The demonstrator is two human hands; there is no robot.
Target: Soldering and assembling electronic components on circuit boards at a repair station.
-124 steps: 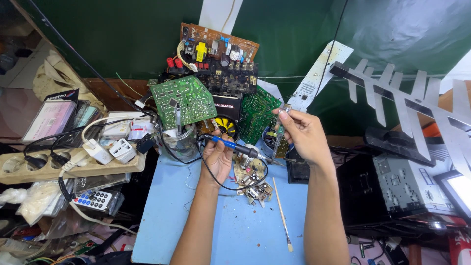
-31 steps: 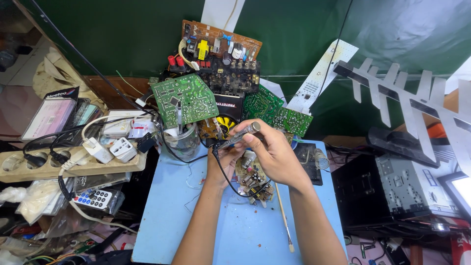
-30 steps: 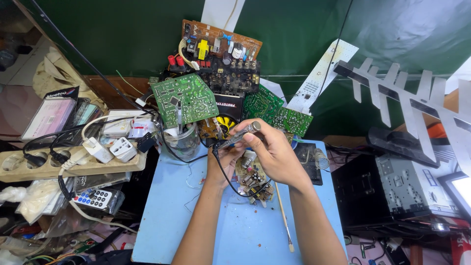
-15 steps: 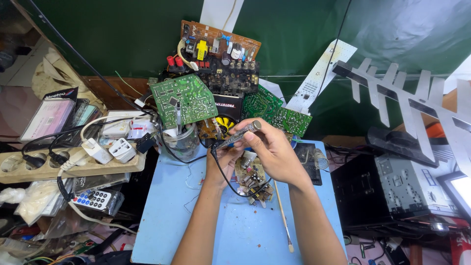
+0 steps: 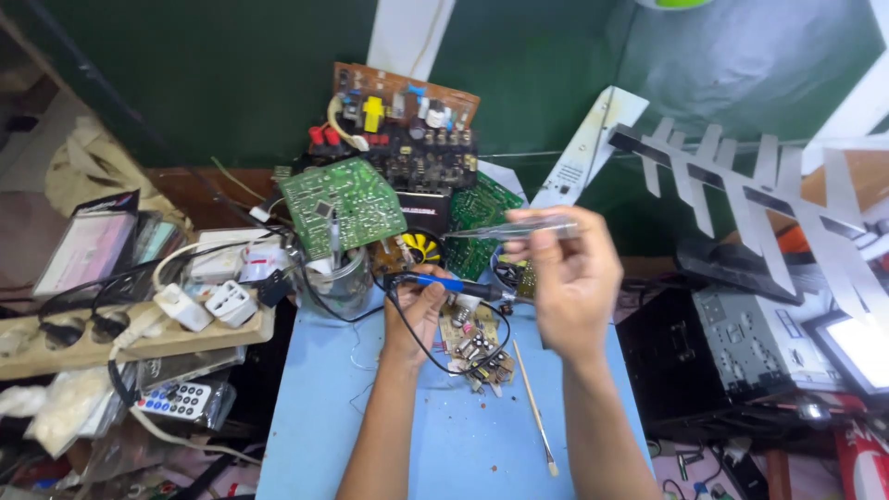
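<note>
My left hand [image 5: 415,313] rests on the light blue tabletop [image 5: 324,417] and grips a blue-handled soldering iron [image 5: 451,285], its tip pointing right over a small brown circuit board [image 5: 479,344] with several components. A black cord loops from the iron around the board. My right hand [image 5: 572,278] is lifted above the board's right side and pinches metal tweezers [image 5: 509,229], blurred, pointing left. The two hands are apart.
A green circuit board [image 5: 343,204] leans on a metal cup [image 5: 338,276], with more boards [image 5: 407,130] stacked behind. A thin brush [image 5: 535,407] lies right of the small board. At left are a power strip [image 5: 120,338] and a remote [image 5: 176,400]; at right, a black stereo unit [image 5: 741,343] and an antenna [image 5: 741,181].
My right hand has lifted off the small board and moved up and right with the tweezers. My left hand stays by the board with the soldering iron.
</note>
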